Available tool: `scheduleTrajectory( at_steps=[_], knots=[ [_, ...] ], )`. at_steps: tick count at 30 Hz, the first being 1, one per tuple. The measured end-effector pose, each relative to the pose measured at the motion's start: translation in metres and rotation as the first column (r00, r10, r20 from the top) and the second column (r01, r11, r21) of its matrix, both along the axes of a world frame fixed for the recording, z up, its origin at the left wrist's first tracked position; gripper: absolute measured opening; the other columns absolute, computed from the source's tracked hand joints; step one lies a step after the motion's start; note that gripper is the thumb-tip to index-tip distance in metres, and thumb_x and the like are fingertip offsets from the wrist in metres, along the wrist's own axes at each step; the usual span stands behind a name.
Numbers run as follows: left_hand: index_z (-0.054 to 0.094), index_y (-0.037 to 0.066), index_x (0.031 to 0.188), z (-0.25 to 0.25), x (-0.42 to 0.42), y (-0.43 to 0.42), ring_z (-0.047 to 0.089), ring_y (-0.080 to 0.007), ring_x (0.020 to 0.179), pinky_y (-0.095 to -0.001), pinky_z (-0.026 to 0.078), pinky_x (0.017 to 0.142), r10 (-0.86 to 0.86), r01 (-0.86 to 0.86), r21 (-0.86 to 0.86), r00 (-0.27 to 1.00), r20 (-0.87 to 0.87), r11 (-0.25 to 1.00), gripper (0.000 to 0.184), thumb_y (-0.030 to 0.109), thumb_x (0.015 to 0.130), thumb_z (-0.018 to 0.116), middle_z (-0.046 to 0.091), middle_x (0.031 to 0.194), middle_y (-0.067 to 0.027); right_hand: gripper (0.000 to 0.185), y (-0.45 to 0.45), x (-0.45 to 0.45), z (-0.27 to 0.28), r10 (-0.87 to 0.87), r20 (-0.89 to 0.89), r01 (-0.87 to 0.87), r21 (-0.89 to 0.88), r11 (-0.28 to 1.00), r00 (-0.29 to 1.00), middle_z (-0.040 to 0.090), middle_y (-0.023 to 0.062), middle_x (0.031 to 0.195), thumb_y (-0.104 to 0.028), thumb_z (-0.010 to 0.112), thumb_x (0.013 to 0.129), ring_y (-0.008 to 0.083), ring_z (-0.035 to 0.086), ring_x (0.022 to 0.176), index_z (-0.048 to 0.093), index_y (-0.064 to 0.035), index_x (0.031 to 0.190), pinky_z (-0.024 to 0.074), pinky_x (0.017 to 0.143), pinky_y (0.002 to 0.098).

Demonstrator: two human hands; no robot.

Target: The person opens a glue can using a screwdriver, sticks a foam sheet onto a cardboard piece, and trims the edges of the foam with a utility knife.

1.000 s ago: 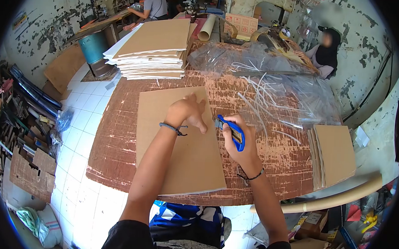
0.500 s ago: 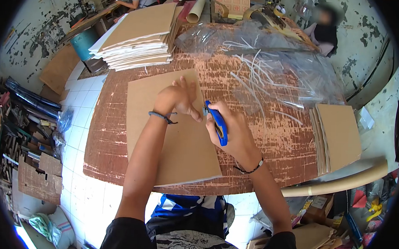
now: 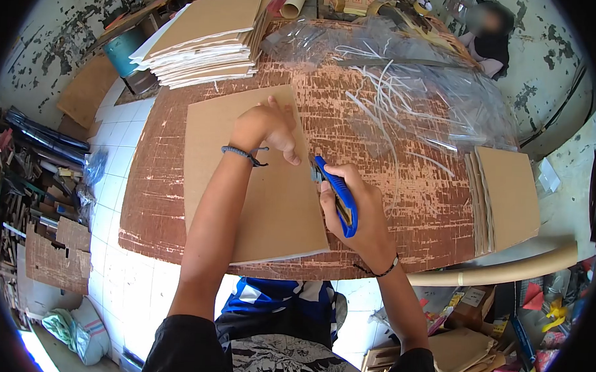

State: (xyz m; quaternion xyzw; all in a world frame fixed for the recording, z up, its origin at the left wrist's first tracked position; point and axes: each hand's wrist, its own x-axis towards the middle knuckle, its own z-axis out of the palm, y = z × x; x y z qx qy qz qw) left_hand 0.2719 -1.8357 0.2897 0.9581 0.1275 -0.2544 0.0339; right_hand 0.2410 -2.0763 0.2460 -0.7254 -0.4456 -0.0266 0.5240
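Observation:
A brown cardboard sheet with a white edge lies flat on the table in front of me. My left hand presses on its upper right part, fingers spread and thumb pointing toward the right edge. In my right hand is a blue utility knife, held just beside the sheet's right edge. The blade end points away from me and to the left; whether it touches the cardboard I cannot tell.
The worn brown table bears a tall cardboard stack, white strips, clear plastic sheeting and smaller cardboard pieces. A long cardboard tube runs below its right edge. Another person is at the far right.
My right hand has drawn the utility knife toward me and a little to the right, away from the sheet's edge. My left hand stays on the cardboard. The view has tilted slightly down.

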Motion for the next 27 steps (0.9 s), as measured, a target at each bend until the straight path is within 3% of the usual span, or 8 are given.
scheduleTrajectory(
  at_steps=[11, 15, 22, 25, 27],
  knots=[
    [0.01, -0.008, 0.158, -0.003, 0.006, -0.003, 0.031, -0.0506, 0.146, -0.0473, 0.038, 0.116, 0.006, -0.005, 0.055, 1.0, -0.005, 0.998, 0.139, 0.06, 0.065, 0.087, 0.006, 0.16, -0.0415, 0.037, -0.014, -0.021, -0.007, -0.048, -0.002, 0.048, 0.008, 0.999, 0.999, 0.069, 0.0163, 0.09, 0.0, 0.067, 0.085, 0.0318, 0.072, 0.073, 0.053, -0.0035, 0.119, 0.057, 0.066, 0.0383],
    [0.009, -0.008, 0.158, -0.001, 0.004, -0.004, 0.033, -0.0508, 0.145, -0.0475, 0.038, 0.115, 0.001, -0.001, 0.05, 1.0, -0.007, 0.999, 0.139, 0.059, 0.065, 0.087, 0.006, 0.16, -0.042, 0.038, -0.018, -0.024, -0.011, -0.048, -0.053, 0.049, 0.024, 0.999, 0.997, 0.069, 0.0152, 0.088, 0.0, 0.068, 0.085, 0.0303, 0.072, 0.073, 0.053, -0.0035, 0.119, 0.0571, 0.067, 0.0372],
    [0.007, -0.009, 0.158, 0.003, 0.004, -0.005, 0.033, -0.0502, 0.145, -0.0466, 0.039, 0.114, 0.01, -0.009, 0.028, 0.999, -0.034, 1.0, 0.139, 0.059, 0.067, 0.086, 0.004, 0.159, -0.0429, 0.038, -0.027, -0.034, -0.016, -0.069, 0.015, 0.069, 0.016, 0.997, 0.997, 0.068, 0.0153, 0.087, 0.0, 0.068, 0.084, 0.0294, 0.071, 0.073, 0.055, -0.0022, 0.12, 0.0565, 0.068, 0.0375],
    [0.004, -0.003, 0.16, -0.002, 0.007, -0.002, 0.019, -0.0526, 0.15, -0.0517, 0.03, 0.119, 0.031, -0.03, 0.021, 0.998, -0.059, 0.999, 0.14, 0.063, 0.066, 0.083, 0.002, 0.162, -0.039, 0.038, -0.031, -0.038, -0.018, -0.082, 0.035, 0.082, 0.022, 0.996, 0.996, 0.068, 0.015, 0.087, 0.001, 0.068, 0.084, 0.0293, 0.07, 0.073, 0.056, -0.0024, 0.12, 0.0563, 0.067, 0.0372],
    [0.003, -0.003, 0.16, 0.001, 0.006, -0.003, 0.022, -0.0515, 0.15, -0.0507, 0.031, 0.119, 0.034, -0.034, 0.014, 0.997, -0.068, 0.999, 0.14, 0.063, 0.067, 0.084, 0.001, 0.162, -0.0388, 0.039, -0.034, -0.041, -0.016, -0.09, 0.018, 0.089, 0.011, 0.996, 0.996, 0.067, 0.015, 0.087, 0.001, 0.069, 0.084, 0.0292, 0.07, 0.072, 0.056, -0.0024, 0.12, 0.056, 0.067, 0.0368]
  ],
)
